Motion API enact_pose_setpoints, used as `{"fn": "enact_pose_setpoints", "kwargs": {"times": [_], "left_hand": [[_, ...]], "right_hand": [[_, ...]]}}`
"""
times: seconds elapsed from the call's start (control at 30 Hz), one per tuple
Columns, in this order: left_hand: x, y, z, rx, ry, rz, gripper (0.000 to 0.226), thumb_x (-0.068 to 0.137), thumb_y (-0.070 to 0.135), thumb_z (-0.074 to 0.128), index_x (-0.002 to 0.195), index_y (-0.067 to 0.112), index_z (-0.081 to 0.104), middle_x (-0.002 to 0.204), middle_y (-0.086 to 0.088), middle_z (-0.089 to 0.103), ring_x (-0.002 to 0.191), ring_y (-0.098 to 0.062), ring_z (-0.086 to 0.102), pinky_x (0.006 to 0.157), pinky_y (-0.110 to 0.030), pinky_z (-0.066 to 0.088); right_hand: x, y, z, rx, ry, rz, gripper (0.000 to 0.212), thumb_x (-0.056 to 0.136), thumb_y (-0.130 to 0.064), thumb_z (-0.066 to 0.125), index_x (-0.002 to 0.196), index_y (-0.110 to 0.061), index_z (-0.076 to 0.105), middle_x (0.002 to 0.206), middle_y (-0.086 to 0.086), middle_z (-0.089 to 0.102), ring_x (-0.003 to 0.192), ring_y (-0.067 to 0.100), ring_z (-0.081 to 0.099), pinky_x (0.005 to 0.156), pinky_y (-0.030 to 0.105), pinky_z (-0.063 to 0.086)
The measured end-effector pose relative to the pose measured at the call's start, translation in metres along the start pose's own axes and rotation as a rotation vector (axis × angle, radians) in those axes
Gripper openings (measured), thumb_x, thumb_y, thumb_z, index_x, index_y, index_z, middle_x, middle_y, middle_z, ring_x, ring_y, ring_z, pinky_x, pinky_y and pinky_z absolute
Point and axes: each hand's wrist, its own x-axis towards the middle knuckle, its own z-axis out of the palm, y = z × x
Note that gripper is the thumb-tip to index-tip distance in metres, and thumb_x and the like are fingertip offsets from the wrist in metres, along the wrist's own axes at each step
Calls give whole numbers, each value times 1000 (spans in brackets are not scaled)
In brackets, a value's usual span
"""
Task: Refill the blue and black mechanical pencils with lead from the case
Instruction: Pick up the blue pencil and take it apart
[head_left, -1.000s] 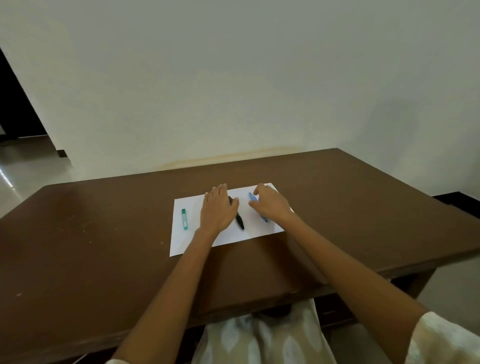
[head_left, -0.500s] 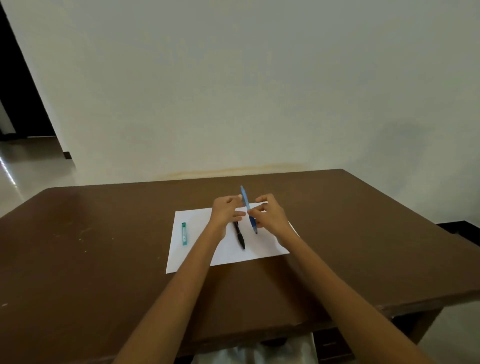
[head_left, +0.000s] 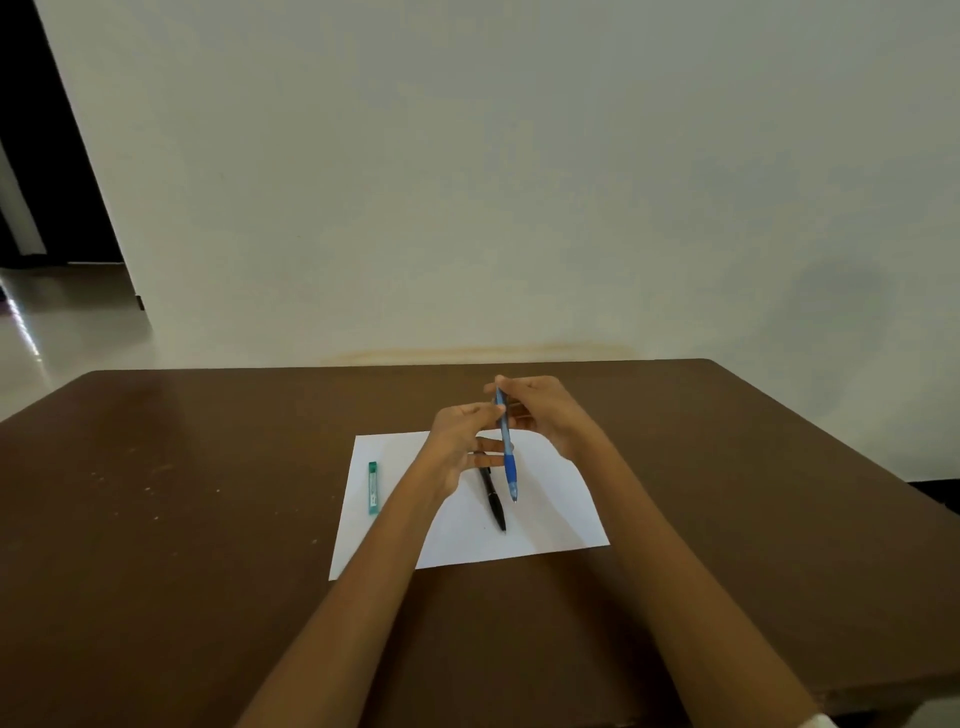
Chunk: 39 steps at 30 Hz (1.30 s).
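Item 1, white sheet of paper (head_left: 550, 514): I take this as my landmark. It lies flat on the brown table (head_left: 182, 493), about midway between the table's left and right edges, with its far edge short of the wall-side table edge and its near edge well back from the edge closest to me. Bare tabletop surrounds the sheet on every side, widest to its left and right.

Item 2, lead case (head_left: 372, 487): green, slim, lying lengthwise just inside the sheet's left edge. Nothing touches it; I see open paper between it and my left forearm.

Item 3, black pencil (head_left: 493, 501): lying on the sheet near its middle, tip toward the near edge. Its far end passes under my left hand.

Item 4, blue pencil (head_left: 506, 447): lifted clear of the sheet, standing nearly upright above the sheet's far half, tip pointing down just right of the black pencil.

Item 5, left hand (head_left: 460, 441): raised over the sheet's far-left-of-centre part, fingertips pinched against the blue pencil's upper barrel.

Item 6, right hand (head_left: 545, 415): raised over the sheet's far edge, fingers closed around the top end of the blue pencil. I cannot tell whether the cap is being gripped.

Item 7, forearms: both cross the sheet's near edge, leaving the sheet's near-right corner uncovered.
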Motion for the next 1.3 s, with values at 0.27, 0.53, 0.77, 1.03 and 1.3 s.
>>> {"fn": "enact_pose_setpoints", "kwargs": {"times": [0.27,0.53,0.77,1.03,1.3], "left_hand": [[2,-3,-5,60,-35,-6,13,88,24,63,88,13,69,81,-1,69,56,-16,70,45,-24,52],[3,-3,-3,112,-83,12,12,88,23,61,90,14,69,74,4,72,55,-15,70,45,-24,53],[2,-2,-12,34,-18,21,9,88,22,62,89,16,69,70,5,73,59,-18,69,46,-24,53],[0,-1,-9,33,-28,7,10,89,21,60,89,15,67,82,-1,71,66,-21,68,45,-23,53],[1,-2,-3,57,-56,-5,13,90,23,60,90,13,68,79,0,71,64,-20,68,45,-24,53]], "right_hand": [[11,5,-3,116,-58,106,25,91,-27,60,94,-4,70,85,9,67,83,21,63,88,34,53],[19,2,-18,180,70,119,27,82,-33,70,81,-7,66,68,3,62,63,15,59,66,24,56],[33,40,-20,-542,165,0,20,86,-20,67,95,-4,74,84,7,70,64,8,56,65,18,48],[45,45,-20,-798,85,55,24,83,-28,69,96,-8,75,100,8,73,76,11,59,67,23,46],[24,18,-34,-222,113,-3,34,84,-30,68,93,3,72,83,13,69,77,19,65,76,27,56]]}}
